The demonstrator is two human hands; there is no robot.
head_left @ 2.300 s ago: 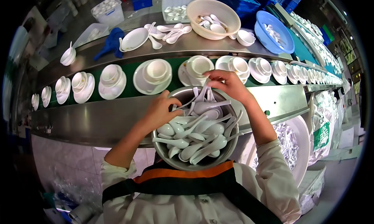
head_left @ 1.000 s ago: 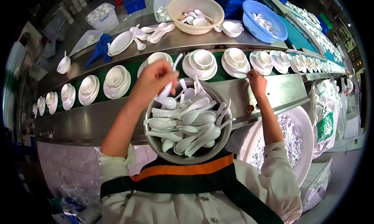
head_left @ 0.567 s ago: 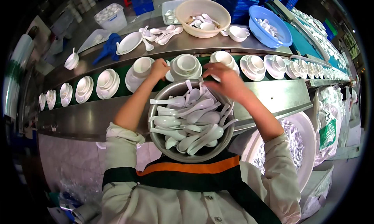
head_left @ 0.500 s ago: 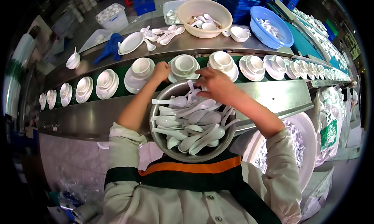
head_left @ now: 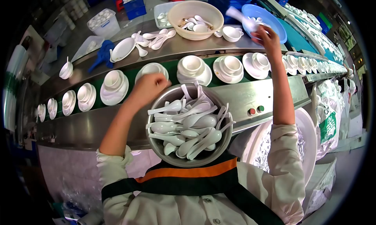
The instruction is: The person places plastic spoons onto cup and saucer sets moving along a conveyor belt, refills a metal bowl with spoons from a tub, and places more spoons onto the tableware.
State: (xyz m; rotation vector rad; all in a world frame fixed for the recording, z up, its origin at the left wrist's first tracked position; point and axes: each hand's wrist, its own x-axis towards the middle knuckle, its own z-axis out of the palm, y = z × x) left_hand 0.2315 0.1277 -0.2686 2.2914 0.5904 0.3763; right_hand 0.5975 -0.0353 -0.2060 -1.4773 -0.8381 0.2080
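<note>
My right hand (head_left: 266,36) is raised over the edge of the blue basin (head_left: 282,29), closed on a white spoon (head_left: 236,15) that is smeared by motion. My left hand (head_left: 149,88) is curled closed in front of a dish set (head_left: 161,68) on the green belt; anything inside its fingers is hidden. Close to my body, below both hands, a steel bowl (head_left: 152,141) holds many white spoons (head_left: 194,119). To the right of my left hand stand more stacked dish sets (head_left: 194,70), bowls and cups on plates.
A cream basin (head_left: 176,28) with spoons sits on the steel shelf beyond the belt. Nearby lie an oval plate (head_left: 123,49), loose spoons (head_left: 158,40) and a blue cloth (head_left: 102,54). Red and green buttons (head_left: 256,110) are on the near ledge. A large white tub (head_left: 313,146) stands at right.
My right hand has swung up and right from the steel bowl to the blue basin, with a spoon in it. My left hand has moved left and nearer. The dish sets have shifted left.
</note>
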